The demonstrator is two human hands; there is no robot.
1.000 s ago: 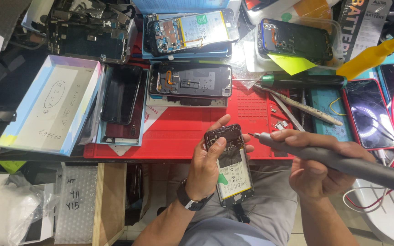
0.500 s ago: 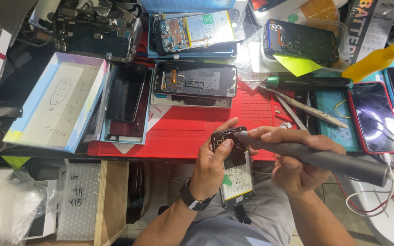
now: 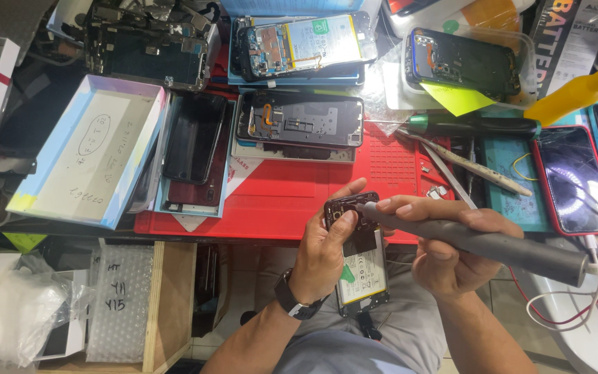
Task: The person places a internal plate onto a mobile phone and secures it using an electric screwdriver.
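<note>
Grey and slim, the screwdriver (image 3: pixel 479 239) lies across my right hand (image 3: pixel 444 253), whose fingers curl around its barrel; its tip rests on the top end of the phone (image 3: pixel 358 253). A white cable (image 3: pixel 593 294) runs from its rear end. I see the phone opened up, back cover off: a dark camera block at the top, a pale battery with a green tab filling the middle, and a black frame around it all. My left hand (image 3: pixel 327 253) grips it from the left side, thumb pressed near the camera block and fingers wrapped behind. A dark watch (image 3: pixel 295 301) sits on that wrist. The phone hangs just off the near edge of the bench, over my lap, not touching the red mat (image 3: pixel 292 197). On that mat, toward the far edge, lies a stripped chassis (image 3: pixel 299 119); tweezers (image 3: pixel 468 165) lie near its right edge. A pale open box (image 3: pixel 88 149) sits at the left end of the bench.
</note>
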